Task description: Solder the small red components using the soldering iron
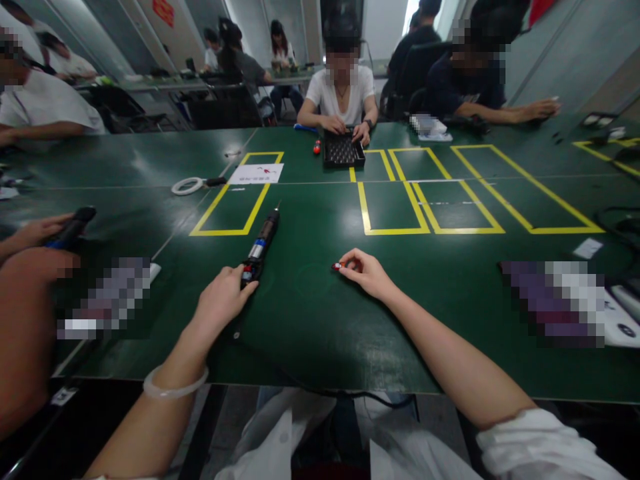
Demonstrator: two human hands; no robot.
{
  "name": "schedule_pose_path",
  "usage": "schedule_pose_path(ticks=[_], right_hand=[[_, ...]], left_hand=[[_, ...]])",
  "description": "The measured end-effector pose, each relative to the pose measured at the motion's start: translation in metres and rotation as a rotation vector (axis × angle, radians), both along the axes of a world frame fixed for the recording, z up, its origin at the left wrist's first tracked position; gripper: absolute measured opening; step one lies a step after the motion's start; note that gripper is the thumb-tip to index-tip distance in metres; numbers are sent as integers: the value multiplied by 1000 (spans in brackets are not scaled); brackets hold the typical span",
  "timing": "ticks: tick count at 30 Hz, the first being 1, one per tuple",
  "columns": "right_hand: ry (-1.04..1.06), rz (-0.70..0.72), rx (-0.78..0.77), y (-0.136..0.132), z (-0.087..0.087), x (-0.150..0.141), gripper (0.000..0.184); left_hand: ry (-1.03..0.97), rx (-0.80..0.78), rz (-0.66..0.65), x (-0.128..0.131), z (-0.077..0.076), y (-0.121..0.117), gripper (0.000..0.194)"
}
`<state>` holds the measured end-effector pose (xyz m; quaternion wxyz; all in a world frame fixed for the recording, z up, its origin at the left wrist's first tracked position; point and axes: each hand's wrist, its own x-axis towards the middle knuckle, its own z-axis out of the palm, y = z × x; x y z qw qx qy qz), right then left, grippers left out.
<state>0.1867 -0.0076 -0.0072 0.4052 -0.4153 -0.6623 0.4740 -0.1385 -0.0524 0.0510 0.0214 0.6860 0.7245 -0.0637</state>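
Note:
My left hand [223, 298] is wrapped around the rear end of an electric screwdriver [265, 232]. This tool is black with a blue-and-silver band, and its bit points away from me and slightly right. To its right, my right hand [367, 275] is closed in a pinch above the green table [300, 320]. A small red and white piece [337, 266] shows at the fingertips; it is too small to name. A dark cable [345, 395] runs along the table's near edge.
Yellow tape outlines [395, 231] mark the table. A paper sheet [257, 174] and a white ring [188, 186] lie at the far left. Across from me, a person works at a black tray [344, 160] beside a red object [317, 147]. A co-worker's hand [43, 230] holds a dark tool.

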Motion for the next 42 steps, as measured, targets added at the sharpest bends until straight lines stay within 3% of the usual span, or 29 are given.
schedule_pose_path(ticks=[7,14,24,34,42], right_hand=[[19,-68,97,0,3,0,18],[-90,-66,277,3,-3,3,5],[-283,-44,357,1,-2,2,2],[-314,-89,376,0,-2,1,9],[-327,-86,408,-1,1,0,14]], left_hand=[[23,36,-178,95,6,17,44],[-18,66,-308,147,5,22,38],[-23,112,-347,159,-5,16,42],[-107,150,-297,157,-21,22,65],[-89,172,-272,162,-23,26,69]])
